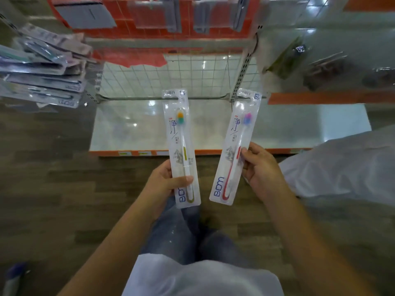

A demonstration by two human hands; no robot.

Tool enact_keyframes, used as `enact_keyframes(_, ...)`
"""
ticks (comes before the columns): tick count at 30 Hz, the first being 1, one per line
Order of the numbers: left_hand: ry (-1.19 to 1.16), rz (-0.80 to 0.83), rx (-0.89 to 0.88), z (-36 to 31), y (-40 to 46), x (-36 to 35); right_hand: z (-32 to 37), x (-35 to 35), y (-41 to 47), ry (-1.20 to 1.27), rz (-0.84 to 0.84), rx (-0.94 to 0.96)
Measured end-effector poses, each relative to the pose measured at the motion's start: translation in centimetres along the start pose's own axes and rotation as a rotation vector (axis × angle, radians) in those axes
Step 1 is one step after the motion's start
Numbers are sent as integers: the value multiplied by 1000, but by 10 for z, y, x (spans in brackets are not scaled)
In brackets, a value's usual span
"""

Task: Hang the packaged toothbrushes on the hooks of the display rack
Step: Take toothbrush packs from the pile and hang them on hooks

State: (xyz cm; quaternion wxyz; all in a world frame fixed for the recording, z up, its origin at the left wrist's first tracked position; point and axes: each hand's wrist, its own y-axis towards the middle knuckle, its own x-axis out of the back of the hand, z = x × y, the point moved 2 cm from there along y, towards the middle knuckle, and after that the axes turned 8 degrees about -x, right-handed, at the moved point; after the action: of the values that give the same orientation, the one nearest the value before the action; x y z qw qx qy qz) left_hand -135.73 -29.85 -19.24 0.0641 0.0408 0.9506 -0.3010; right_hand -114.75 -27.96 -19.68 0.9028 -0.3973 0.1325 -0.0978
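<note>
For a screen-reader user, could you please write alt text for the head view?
The left hand and right hand each hold a packaged toothbrush, olive-handled and red-handled, before a white shelf; more packs hang upper left.

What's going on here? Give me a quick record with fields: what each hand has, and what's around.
left hand: holds the pack with the olive-handled toothbrush, thumb across its lower part
right hand: holds the pack with the red-handled toothbrush by its right edge
packs: both upright, apart, not yet hung
already hung: blurred packs at upper left
below: bare bottom shelf, wire grid panel behind it
</note>
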Motion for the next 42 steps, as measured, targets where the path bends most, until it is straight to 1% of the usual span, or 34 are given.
enact_keyframes(4, 30, -19, 52, 17, 42, 6, -12, -9, 46, 30, 2, -6)
enact_keyframes(7, 109, -29, 34, 35, 87, 13, -26, -23, 95, 13, 24, 11)
enact_keyframes(11, 264, -18, -88, 56, 158, 26, -37, -35, 170, -76, 60, 119)
enact_keyframes(16, 231, -40, -274, 80, 257, 42, -38, -39, 271, -159, 29, 307)
enact_keyframes(18, 223, -18, -361, 87, 294, 49, -34, -43, 301, -220, -2, 419)
enact_keyframes(20, 213, 17, -465, 89, 322, 54, -29, -47, 319, -227, 0, 536)
enact_keyframes(23, 164, 69, -611, 80, 344, 58, -14, -58, 329, -196, 65, 701)
enact_keyframes(25, 140, 88, -679, 68, 347, 62, -2, -67, 326, -155, 130, 762)
enact_keyframes(29, 116, 125, -738, 39, 335, 64, 26, -78, 304, -88, 213, 794)
enact_keyframes(34, -43, 213, -792, 0, 324, 64, 58, -85, 282, -56, 308, 851)
enact_keyframes(36, -62, 238, -831, -8, 322, 62, 65, -87, 277, -45, 345, 892)
enact_keyframes(39, -68, 235, -872, -13, 319, 60, 72, -92, 271, -35, 351, 938)
enact_keyframes(42, -59, 192, -897, -18, 316, 62, 78, -96, 269, -36, 344, 938)
